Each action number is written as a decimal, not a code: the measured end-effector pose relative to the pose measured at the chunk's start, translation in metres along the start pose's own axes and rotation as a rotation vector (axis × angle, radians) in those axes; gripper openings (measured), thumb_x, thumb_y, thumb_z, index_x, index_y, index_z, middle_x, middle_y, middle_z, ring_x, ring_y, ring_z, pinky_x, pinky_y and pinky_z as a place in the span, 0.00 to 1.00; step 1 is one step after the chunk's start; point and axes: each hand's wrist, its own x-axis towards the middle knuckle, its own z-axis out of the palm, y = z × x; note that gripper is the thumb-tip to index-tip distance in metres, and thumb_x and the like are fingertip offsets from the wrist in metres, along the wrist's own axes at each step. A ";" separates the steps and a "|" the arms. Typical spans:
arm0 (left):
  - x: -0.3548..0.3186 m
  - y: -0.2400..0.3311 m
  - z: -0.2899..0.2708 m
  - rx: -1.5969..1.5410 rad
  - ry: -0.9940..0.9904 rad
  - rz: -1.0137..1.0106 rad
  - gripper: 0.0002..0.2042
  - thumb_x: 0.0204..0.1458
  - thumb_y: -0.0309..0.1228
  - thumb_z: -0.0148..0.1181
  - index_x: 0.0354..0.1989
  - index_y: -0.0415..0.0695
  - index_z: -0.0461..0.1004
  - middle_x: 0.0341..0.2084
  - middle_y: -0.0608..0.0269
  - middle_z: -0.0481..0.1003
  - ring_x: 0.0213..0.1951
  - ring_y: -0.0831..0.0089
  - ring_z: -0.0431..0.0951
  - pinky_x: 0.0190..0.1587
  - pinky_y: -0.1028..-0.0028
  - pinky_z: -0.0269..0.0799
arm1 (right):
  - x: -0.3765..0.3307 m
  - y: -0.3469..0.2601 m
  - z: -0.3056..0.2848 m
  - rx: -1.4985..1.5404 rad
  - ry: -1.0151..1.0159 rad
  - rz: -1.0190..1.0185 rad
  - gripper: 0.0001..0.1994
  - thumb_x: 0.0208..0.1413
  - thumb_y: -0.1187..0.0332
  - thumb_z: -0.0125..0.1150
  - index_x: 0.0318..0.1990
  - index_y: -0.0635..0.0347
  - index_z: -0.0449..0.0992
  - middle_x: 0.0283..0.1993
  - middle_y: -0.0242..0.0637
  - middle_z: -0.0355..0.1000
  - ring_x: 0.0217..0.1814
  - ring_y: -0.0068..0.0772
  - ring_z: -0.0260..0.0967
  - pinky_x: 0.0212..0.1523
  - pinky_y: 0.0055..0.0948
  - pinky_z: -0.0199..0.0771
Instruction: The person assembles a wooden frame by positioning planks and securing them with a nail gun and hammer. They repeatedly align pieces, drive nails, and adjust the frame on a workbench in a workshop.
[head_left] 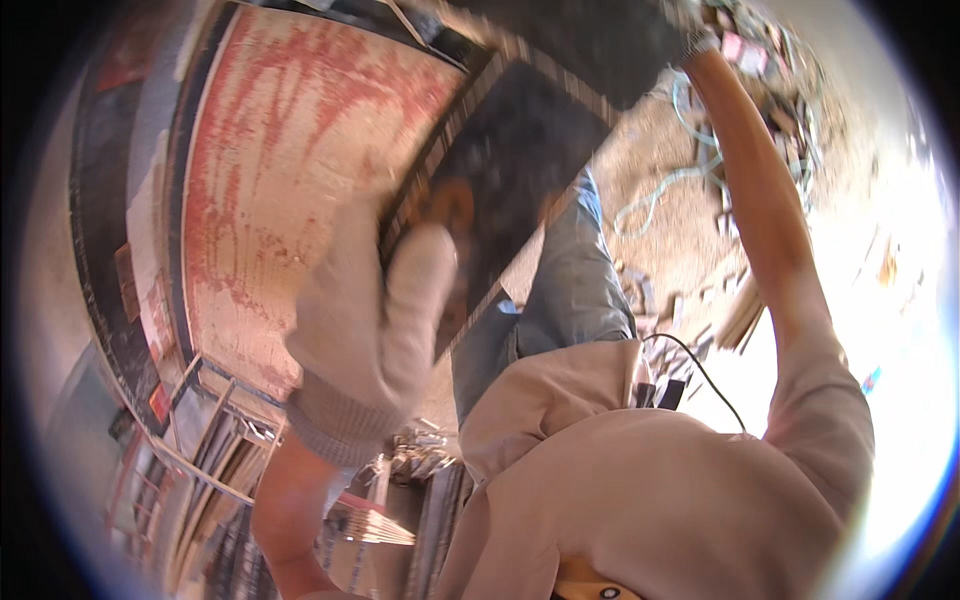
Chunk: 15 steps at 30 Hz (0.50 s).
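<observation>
A dark, black-faced wooden board with pale, rough edges is tilted in front of my body. An orange mark shows on its face. My left hand, in a beige knitted glove, grips its left edge with the thumb across the face; the other fingers are partly hidden and blurred. A second dark panel lies across the top end of the board; I cannot tell whether the two are joined. My right hand reaches to this panel's right end. Only a grey cuff shows there, and its fingers are hidden.
To the left stands a large panel with red smears and a dark frame. Below it a metal rack holds stacked wood strips. Wood scraps and a pale blue hose lie on the dirt floor at right. A black cable hangs near my waist.
</observation>
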 end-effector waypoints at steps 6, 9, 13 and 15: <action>0.021 -0.011 -0.001 -0.325 -0.093 -0.059 0.21 0.70 0.45 0.53 0.53 0.37 0.75 0.42 0.57 0.80 0.45 0.69 0.80 0.48 0.71 0.74 | -0.269 -0.116 0.012 0.439 0.344 0.398 0.14 0.67 0.57 0.58 0.44 0.60 0.73 0.21 0.32 0.72 0.19 0.23 0.70 0.21 0.32 0.75; 0.025 -0.005 -0.001 -0.438 -0.044 -0.122 0.24 0.70 0.45 0.50 0.59 0.33 0.72 0.49 0.54 0.78 0.52 0.68 0.79 0.56 0.73 0.74 | -0.295 -0.147 0.071 0.283 0.258 0.163 0.12 0.71 0.59 0.53 0.43 0.59 0.69 0.22 0.36 0.72 0.19 0.34 0.71 0.18 0.36 0.74; 0.010 0.002 0.001 -0.114 0.001 -0.271 0.31 0.71 0.54 0.40 0.55 0.31 0.71 0.39 0.50 0.76 0.44 0.63 0.80 0.52 0.68 0.76 | -0.291 -0.167 0.117 0.433 0.155 0.365 0.17 0.68 0.56 0.56 0.55 0.59 0.71 0.34 0.55 0.78 0.34 0.60 0.79 0.32 0.49 0.80; 0.007 0.003 0.005 -0.208 0.041 -0.346 0.35 0.69 0.58 0.41 0.48 0.30 0.75 0.26 0.53 0.79 0.34 0.63 0.84 0.46 0.68 0.82 | -0.273 -0.173 0.129 0.389 0.302 0.092 0.15 0.71 0.58 0.53 0.48 0.63 0.69 0.28 0.41 0.73 0.20 0.38 0.73 0.19 0.37 0.77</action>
